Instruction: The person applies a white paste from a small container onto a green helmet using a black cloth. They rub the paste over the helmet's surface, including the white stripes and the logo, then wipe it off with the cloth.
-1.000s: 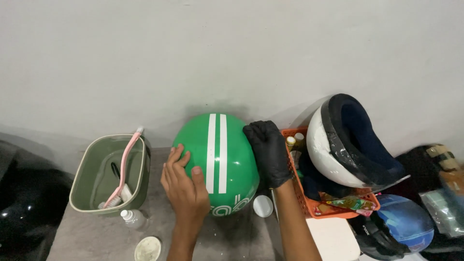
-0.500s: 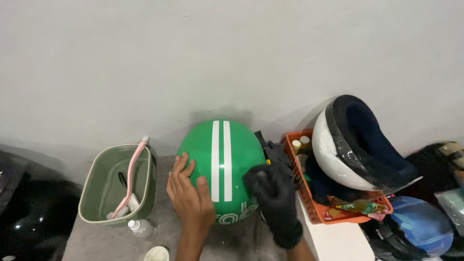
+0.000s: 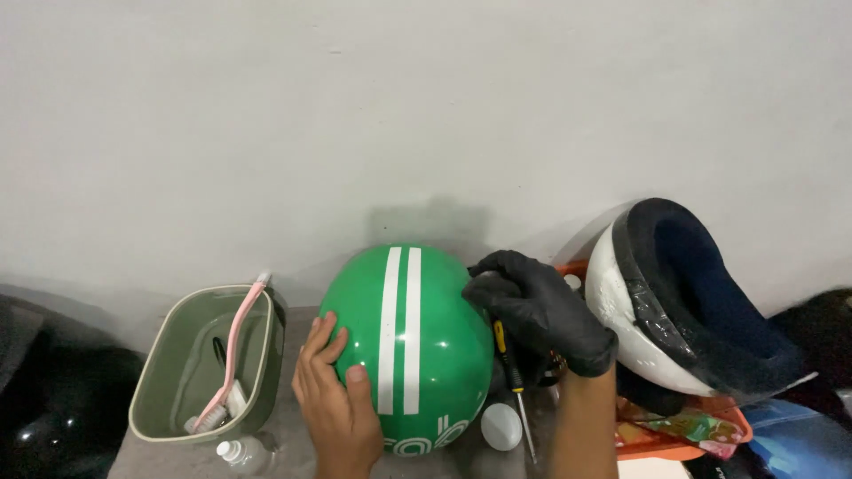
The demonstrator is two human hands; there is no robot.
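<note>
A green helmet [image 3: 406,341] with two white stripes sits dome-up at the near centre of the bench, between a green tub [image 3: 169,390] on the left and a white helmet [image 3: 639,310] on the right. The bare left hand [image 3: 337,404] lies flat and open on its near-left side. The gloved right hand [image 3: 532,306] curls over the right flank, gripping the shell. Steadying from both sides should keep the dome from rolling. A screwdriver [image 3: 513,377] lies just right of it.

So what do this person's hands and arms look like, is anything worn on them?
The two differ. The right hand wears a black glove, smooth and slightly glossy, ending in a rolled cuff at the wrist. The left hand is bare, with no glove, ring or watch in view. Both forearms are bare where they show, with no sleeves reaching down.
</note>
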